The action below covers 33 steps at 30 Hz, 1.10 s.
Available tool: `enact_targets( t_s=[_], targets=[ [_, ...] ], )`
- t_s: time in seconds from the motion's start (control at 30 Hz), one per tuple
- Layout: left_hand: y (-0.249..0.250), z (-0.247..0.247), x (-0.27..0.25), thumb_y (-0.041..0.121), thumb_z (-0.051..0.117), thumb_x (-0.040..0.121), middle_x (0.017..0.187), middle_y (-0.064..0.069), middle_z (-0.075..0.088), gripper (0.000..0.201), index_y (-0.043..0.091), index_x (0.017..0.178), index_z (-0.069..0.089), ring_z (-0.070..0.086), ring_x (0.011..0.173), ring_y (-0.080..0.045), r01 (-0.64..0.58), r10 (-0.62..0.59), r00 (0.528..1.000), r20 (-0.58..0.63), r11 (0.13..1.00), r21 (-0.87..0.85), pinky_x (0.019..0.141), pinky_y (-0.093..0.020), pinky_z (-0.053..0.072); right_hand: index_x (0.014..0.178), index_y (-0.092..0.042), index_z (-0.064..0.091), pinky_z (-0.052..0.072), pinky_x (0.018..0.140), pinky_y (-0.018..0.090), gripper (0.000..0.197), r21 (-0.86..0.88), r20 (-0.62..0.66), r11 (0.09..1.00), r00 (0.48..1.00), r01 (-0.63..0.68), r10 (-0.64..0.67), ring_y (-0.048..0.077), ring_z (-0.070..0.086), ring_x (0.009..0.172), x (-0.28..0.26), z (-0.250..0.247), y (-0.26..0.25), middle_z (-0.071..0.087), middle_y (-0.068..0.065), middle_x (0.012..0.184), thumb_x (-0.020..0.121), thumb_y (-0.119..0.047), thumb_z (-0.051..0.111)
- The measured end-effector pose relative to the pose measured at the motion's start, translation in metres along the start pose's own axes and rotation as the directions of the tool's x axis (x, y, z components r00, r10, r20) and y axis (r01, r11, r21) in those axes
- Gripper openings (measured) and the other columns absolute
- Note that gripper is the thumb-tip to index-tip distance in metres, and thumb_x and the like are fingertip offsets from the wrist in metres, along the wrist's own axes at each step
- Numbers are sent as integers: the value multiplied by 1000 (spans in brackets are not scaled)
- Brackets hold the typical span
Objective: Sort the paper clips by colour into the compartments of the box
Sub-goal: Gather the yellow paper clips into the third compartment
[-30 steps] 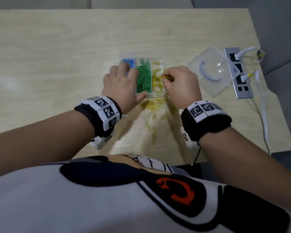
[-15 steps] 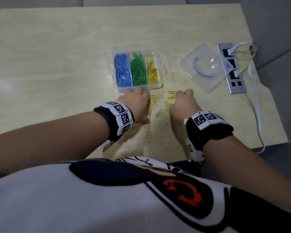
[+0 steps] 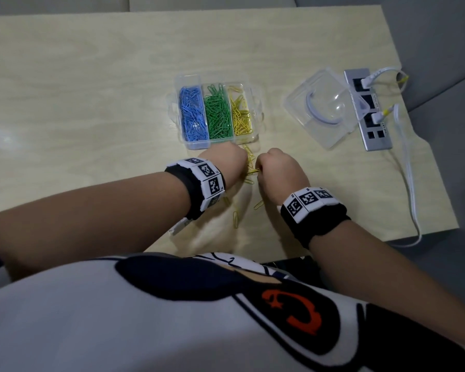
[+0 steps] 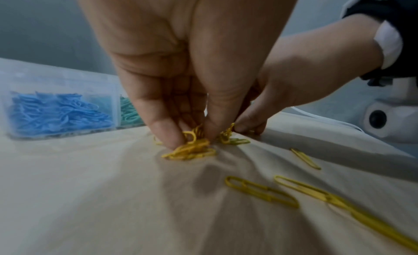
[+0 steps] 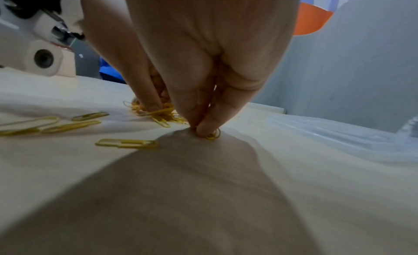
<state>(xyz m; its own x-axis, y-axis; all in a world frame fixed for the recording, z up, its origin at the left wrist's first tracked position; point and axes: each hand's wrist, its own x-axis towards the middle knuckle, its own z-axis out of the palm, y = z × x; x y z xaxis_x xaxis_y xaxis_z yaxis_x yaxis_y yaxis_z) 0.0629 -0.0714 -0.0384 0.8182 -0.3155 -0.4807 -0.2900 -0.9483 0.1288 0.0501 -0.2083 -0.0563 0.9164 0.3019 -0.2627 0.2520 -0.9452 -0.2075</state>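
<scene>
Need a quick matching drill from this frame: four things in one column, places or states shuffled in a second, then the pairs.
Things
1. blue clips
2. green clips
3. clear lid
4. left hand

Places or states
A. middle compartment of the box
B. pinching yellow clips on the table
C. left compartment
D. lying right of the box

Pairs: 1-C, 2-A, 3-D, 4-B
</scene>
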Motion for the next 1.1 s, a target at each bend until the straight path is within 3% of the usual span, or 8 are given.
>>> enact_targets(
  t_s=[0.27,0.4,0.53,0.67,0.8,0.93,1.03,1.1],
  targets=[
    [-18,-13,-7,20,56,90,92,-5,66,14,11,95,66,59,85,-22,77,-122,980,-159,962,-263,77,-31,50,93,-15,75,50,77,22,16,389,-127,906,965,-165,230,14,64,81,18,-40,-2,71,0,89,84,-11,63],
    [-32,-30,-10,27,62,88,89,-2,67,15,14,93,68,59,82,-17,117,-211,956,-204,912,-393,77,-26,47,98,-15,74,54,82,27,15,592,-240,801,927,-95,288,12,67,81,40,-54,-18,72,-2,88,85,-16,66],
    [-37,-45,-5,25,63,86,83,-4,70,16,11,89,69,65,83,-19,149,-274,937,-218,875,-461,81,-29,50,118,-13,67,48,94,28,28,539,-213,835,942,-109,260,17,64,103,54,-53,-29,70,2,111,93,-22,59],
    [-33,-58,8,29,66,85,88,-6,72,20,10,90,71,67,87,-20,143,-326,915,-238,813,-564,83,-30,52,119,-18,66,48,91,27,32,507,-196,850,940,-146,278,18,62,104,42,-46,-17,67,3,116,94,-11,47],
    [-27,-64,23,36,63,88,112,-4,68,40,12,120,64,62,105,-19,139,-329,915,-235,801,-582,92,-29,48,116,-16,65,42,88,24,32,481,-202,867,946,-129,253,21,59,104,25,-40,-3,61,7,117,92,-10,45],
    [-29,-62,13,23,61,88,110,1,67,27,15,114,66,60,104,-16,99,-257,938,-232,842,-530,89,-24,44,123,-12,52,45,82,33,35,301,62,894,942,-331,328,29,56,104,7,-37,7,46,11,125,88,-8,53],
    [-25,-50,-12,23,63,86,86,7,63,6,21,91,66,60,89,-15,65,-156,970,-186,905,-420,80,-23,45,126,-8,39,41,74,37,50,69,339,886,846,-459,412,34,53,110,-7,-32,8,39,14,129,82,-10,64],
    [-18,-36,-27,33,69,83,86,6,60,19,20,93,62,59,87,-16,49,-76,995,-71,946,-320,78,-28,49,125,-8,36,37,72,36,47,48,377,886,829,-462,412,33,53,110,-13,-26,5,40,15,130,84,-7,61]
  ],
)
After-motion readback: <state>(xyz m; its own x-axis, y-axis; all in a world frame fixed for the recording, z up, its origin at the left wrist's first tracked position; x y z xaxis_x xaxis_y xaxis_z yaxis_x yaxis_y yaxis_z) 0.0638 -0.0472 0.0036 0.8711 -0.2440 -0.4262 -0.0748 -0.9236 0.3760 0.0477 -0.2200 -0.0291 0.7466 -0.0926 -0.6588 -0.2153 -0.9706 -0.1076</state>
